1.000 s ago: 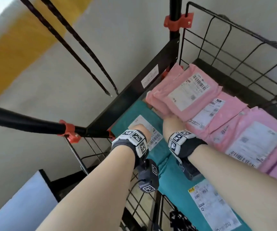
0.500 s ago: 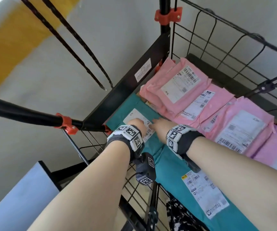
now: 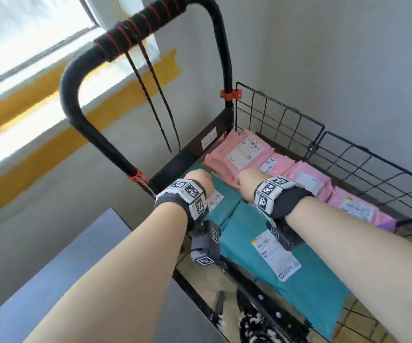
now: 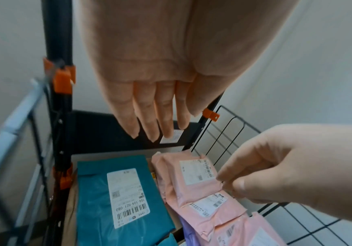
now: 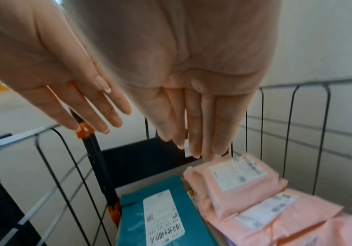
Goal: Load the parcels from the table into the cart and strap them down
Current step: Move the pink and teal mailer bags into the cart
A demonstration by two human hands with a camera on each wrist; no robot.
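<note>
Both hands hover above the cart (image 3: 278, 125), fingers straight and released: left hand (image 3: 198, 181), right hand (image 3: 249, 180). Teal parcels (image 3: 257, 224) and pink parcels (image 3: 243, 154) lie flat inside, at its handle end. Black straps (image 3: 150, 95) seemingly hang loose from the handle (image 3: 76, 78).

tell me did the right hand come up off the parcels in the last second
Yes. The right hand pressed on the pink parcel earlier; now it hangs open above it, nearer the cart rim.

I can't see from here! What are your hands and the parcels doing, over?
Left hand open, right hand open, both above the cart. Parcels lie flat inside. Straps hang unused.
</note>
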